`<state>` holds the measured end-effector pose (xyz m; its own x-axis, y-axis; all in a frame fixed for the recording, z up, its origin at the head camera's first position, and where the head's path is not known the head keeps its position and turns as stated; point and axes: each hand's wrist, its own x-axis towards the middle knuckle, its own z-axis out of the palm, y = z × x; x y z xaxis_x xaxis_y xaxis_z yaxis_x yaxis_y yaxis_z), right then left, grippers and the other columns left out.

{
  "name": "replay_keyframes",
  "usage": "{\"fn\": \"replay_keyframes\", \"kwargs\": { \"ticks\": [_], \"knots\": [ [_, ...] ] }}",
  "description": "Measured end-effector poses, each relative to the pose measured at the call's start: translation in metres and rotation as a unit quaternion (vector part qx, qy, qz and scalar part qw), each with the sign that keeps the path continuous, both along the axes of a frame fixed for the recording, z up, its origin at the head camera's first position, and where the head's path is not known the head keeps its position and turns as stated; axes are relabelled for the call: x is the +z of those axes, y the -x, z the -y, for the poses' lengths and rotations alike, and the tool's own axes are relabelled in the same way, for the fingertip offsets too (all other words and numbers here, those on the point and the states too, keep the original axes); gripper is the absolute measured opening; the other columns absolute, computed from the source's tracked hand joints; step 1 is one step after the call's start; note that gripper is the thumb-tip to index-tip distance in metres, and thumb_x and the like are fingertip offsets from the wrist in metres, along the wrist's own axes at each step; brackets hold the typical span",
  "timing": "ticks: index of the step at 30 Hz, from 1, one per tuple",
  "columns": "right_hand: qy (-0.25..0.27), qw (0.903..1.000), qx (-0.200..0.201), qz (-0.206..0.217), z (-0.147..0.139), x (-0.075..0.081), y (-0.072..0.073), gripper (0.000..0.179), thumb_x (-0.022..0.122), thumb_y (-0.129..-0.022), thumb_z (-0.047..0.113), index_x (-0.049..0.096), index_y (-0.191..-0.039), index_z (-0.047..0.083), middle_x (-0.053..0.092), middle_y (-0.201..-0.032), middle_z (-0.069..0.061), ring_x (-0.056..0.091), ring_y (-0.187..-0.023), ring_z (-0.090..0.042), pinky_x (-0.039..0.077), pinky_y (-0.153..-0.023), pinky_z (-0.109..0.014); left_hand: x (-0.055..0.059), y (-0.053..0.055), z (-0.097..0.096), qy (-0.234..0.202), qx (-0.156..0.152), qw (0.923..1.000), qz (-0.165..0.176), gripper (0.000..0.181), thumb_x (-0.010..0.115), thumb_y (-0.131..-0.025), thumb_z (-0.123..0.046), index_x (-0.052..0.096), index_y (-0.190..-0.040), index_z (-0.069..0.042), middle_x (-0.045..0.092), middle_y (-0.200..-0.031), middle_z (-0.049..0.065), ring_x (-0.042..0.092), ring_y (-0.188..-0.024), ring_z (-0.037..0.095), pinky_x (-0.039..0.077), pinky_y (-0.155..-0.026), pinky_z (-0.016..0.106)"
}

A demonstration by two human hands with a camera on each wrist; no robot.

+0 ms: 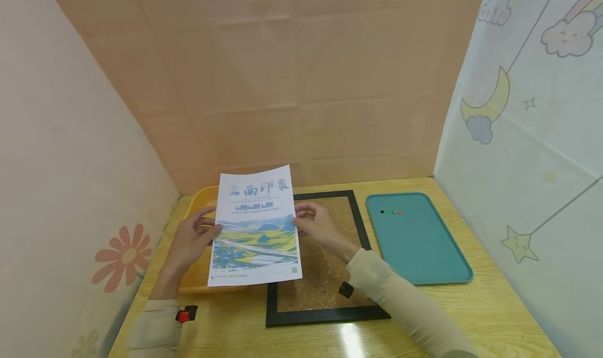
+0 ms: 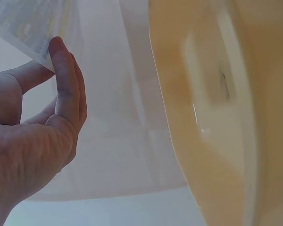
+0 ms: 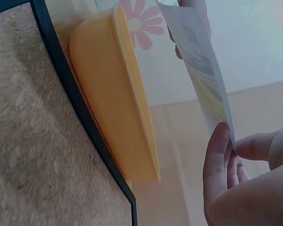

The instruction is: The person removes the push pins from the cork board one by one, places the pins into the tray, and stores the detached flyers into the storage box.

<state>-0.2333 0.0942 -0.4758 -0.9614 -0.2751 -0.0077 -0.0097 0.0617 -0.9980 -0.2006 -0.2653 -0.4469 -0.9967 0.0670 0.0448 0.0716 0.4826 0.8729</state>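
Observation:
A printed paper poster [image 1: 256,227], with large dark characters above a green and blue landscape, is held upright in the head view. My left hand [image 1: 192,238] pinches its left edge between thumb and fingers. On the opposite edge, my right hand [image 1: 322,227] grips the sheet the same way. The right wrist view shows the poster [image 3: 198,66] nearly edge-on, thumb on one face and fingers on the other. A corner of the poster [image 2: 30,28] sits between thumb and fingertips in the left wrist view. Behind the sheet lies a black-framed cork board [image 1: 325,274], partly hidden.
A yellow-orange plastic bin [image 1: 195,274] stands on the left, mostly behind the poster and left hand. On the right of the wooden table [image 1: 226,332] lies a teal tray [image 1: 419,243] with several small coloured pins [image 1: 400,212] near its upper left. Walls enclose the table's back and sides.

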Motion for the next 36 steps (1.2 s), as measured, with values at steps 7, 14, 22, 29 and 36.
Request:
{"fn": "replay_keyframes", "kwargs": {
  "ticks": [7, 14, 22, 29, 36],
  "knots": [
    [0.009, 0.9999, -0.001, 0.006, 0.017, -0.001, 0.007, 0.040, 0.073, -0.108, 0.009, 0.064, -0.146, 0.000, 0.070, -0.121, -0.014, 0.077, -0.100, -0.017, 0.070, -0.098, -0.056, -0.003, 0.008, 0.014, 0.013, 0.008, 0.9999, 0.004, 0.064, 0.072, -0.113, -0.025, 0.048, -0.170, -0.010, 0.070, -0.139, 0.025, 0.081, -0.111, 0.022, 0.065, -0.084, 0.019],
    [0.002, 0.9999, -0.009, 0.004, 0.035, -0.001, 0.014, 0.037, 0.074, -0.107, 0.008, 0.068, -0.142, 0.002, 0.074, -0.122, -0.016, 0.078, -0.100, -0.018, 0.070, -0.098, -0.054, -0.004, 0.012, 0.027, 0.022, 0.012, 0.9997, 0.004, 0.062, 0.071, -0.114, -0.028, 0.049, -0.169, -0.009, 0.068, -0.139, 0.026, 0.082, -0.110, 0.024, 0.066, -0.084, 0.019],
    [-0.007, 0.9999, -0.011, 0.009, 0.053, 0.002, 0.019, 0.035, 0.074, -0.108, 0.010, 0.068, -0.141, 0.001, 0.076, -0.126, -0.019, 0.078, -0.102, -0.020, 0.072, -0.093, -0.043, -0.003, 0.014, 0.044, 0.024, 0.023, 0.9992, 0.024, 0.064, 0.070, -0.114, -0.031, 0.047, -0.169, -0.005, 0.066, -0.146, 0.030, 0.081, -0.108, 0.019, 0.067, -0.084, 0.020],
    [0.009, 0.9997, 0.005, 0.020, 0.070, 0.001, 0.020, 0.033, 0.072, -0.108, 0.007, 0.067, -0.140, -0.001, 0.076, -0.122, -0.019, 0.079, -0.099, -0.020, 0.072, -0.094, -0.050, -0.004, 0.016, 0.063, 0.059, 0.025, 0.9973, 0.037, 0.066, 0.068, -0.115, -0.036, 0.047, -0.169, -0.005, 0.063, -0.154, 0.032, 0.077, -0.124, 0.039, 0.068, -0.087, 0.022],
    [0.038, 0.9986, 0.013, 0.035, 0.087, -0.002, 0.022, 0.035, 0.072, -0.107, 0.003, 0.066, -0.140, -0.004, 0.075, -0.117, -0.018, 0.077, -0.092, -0.018, 0.063, -0.106, -0.069, 0.001, 0.020, 0.078, 0.059, 0.017, 0.9967, 0.053, 0.068, 0.069, -0.114, -0.036, 0.047, -0.170, -0.004, 0.063, -0.154, 0.031, 0.077, -0.116, 0.029, 0.065, -0.086, 0.017]
  ]
}}
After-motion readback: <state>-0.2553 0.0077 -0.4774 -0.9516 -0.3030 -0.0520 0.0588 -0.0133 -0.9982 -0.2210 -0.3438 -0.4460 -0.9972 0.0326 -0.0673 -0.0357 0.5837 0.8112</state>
